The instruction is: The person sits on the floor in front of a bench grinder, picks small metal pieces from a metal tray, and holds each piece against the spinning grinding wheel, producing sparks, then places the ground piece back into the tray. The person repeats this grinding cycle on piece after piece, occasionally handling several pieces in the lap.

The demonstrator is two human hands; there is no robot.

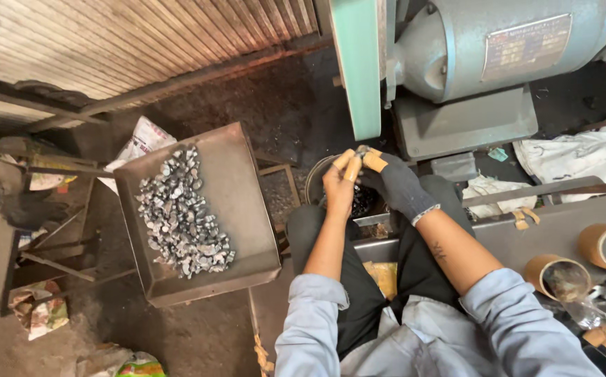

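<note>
The person sits with both hands raised together in front of the knees, just below the lower end of a pale green sanding belt (357,70). The left hand (339,185) is bare, with tan tape wrapped on its fingertips; the right hand (395,183) wears a dark glove with a tan patch at the thumb. Both hands pinch one small metal piece (363,150) between their fingertips, holding it close to the belt's bottom edge; whether it touches the belt cannot be told. Directly under the hands stands a dark round bucket (317,183), its contents mostly hidden.

Behind the belt sits a grey-blue motor housing (498,49) on a grey base. To the person's left, a square metal tray (247,202) rests tilted on a frame, and a heap of small shiny metal parts (181,216) lies along its left half, leaving the right half bare. At the right edge of the grey bench (526,234), two brown cardboard tape rolls (582,262) lie near each other, with a few more shiny parts just beside them.
</note>
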